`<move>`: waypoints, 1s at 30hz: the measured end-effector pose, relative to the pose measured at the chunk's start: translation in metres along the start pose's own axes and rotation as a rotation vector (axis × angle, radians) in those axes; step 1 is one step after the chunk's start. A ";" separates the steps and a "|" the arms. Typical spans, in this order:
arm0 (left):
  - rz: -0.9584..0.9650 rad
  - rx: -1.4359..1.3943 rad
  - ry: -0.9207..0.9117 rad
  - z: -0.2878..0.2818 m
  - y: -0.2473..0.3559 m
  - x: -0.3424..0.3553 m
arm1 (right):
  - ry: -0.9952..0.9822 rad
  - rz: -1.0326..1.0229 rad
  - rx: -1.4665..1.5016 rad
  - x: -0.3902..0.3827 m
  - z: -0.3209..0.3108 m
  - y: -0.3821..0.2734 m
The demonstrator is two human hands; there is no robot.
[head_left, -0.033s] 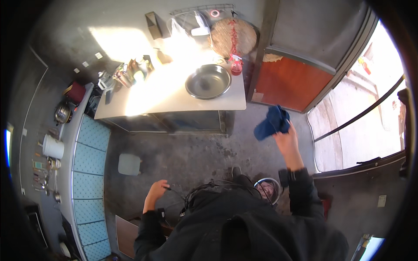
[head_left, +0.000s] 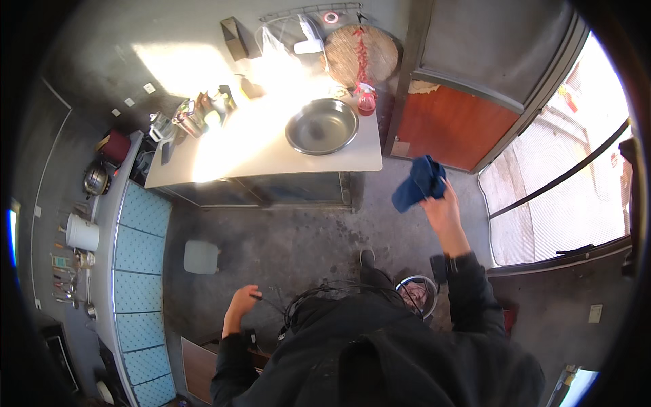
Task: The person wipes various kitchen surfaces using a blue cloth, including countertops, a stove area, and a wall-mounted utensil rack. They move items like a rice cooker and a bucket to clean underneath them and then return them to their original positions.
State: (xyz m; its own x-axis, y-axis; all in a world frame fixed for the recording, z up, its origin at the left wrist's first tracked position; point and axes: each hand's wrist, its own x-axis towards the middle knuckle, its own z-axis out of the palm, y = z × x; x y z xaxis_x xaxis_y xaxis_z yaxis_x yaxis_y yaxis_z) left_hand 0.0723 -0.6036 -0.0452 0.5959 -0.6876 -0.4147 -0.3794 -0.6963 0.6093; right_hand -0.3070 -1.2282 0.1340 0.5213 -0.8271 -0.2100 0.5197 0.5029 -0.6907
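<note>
My right hand (head_left: 441,207) is raised off to the right, its fingers closed around a dark blue cloth (head_left: 419,184), folded so that it looks somewhat like a cap. One flat flap of it points to the lower left. Low on the left, my left hand (head_left: 242,300) is curled beside my body, pinching the dark end of a thin black cable (head_left: 272,303). More black cables gather across my waist. By my right side stands a round metal-rimmed basin (head_left: 430,298) with pinkish cloth (head_left: 413,294) inside.
Ahead is a pale counter (head_left: 369,152) bearing a steel basin (head_left: 322,127), a pink spray bottle (head_left: 366,100) and several bottles (head_left: 193,119). A small pale stool (head_left: 201,257) stands left. Blue-fronted cabinets (head_left: 138,254) line the left wall. A screened doorway (head_left: 563,197) is at right.
My right hand and the blue cloth have shifted slightly up and left. My left hand has dropped slightly to the left. More of my shoe shows ahead of my body.
</note>
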 end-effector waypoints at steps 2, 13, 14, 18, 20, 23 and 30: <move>-0.156 -0.093 0.048 -0.014 -0.008 -0.028 | 0.001 0.036 -0.005 0.059 0.039 0.019; -0.824 -0.433 0.096 -0.035 0.078 -0.043 | -0.259 -0.173 -1.842 0.337 -0.015 0.197; -0.846 -0.379 0.072 -0.036 0.092 -0.043 | -0.360 -0.165 -1.911 0.345 -0.010 0.197; -0.792 -0.219 0.038 -0.032 0.111 -0.041 | -0.613 -0.261 -2.037 0.388 0.030 0.186; -0.695 -0.112 0.037 -0.037 0.102 -0.031 | -0.562 -0.395 -1.988 0.430 0.030 0.202; -0.705 -0.032 0.074 -0.041 0.129 -0.013 | -0.535 -0.308 -1.961 0.478 0.044 0.215; -0.785 -0.077 0.038 -0.042 0.124 0.001 | -0.565 -0.607 -2.061 0.561 0.011 0.270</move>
State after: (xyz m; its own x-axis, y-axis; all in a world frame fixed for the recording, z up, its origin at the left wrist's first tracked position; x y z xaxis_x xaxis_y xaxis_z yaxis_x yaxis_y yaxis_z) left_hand 0.0549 -0.6822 0.0584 0.6934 0.0078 -0.7205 0.2116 -0.9581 0.1932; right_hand 0.1334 -1.5535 -0.1623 0.9012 -0.4077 0.1473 -0.3738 -0.9029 -0.2122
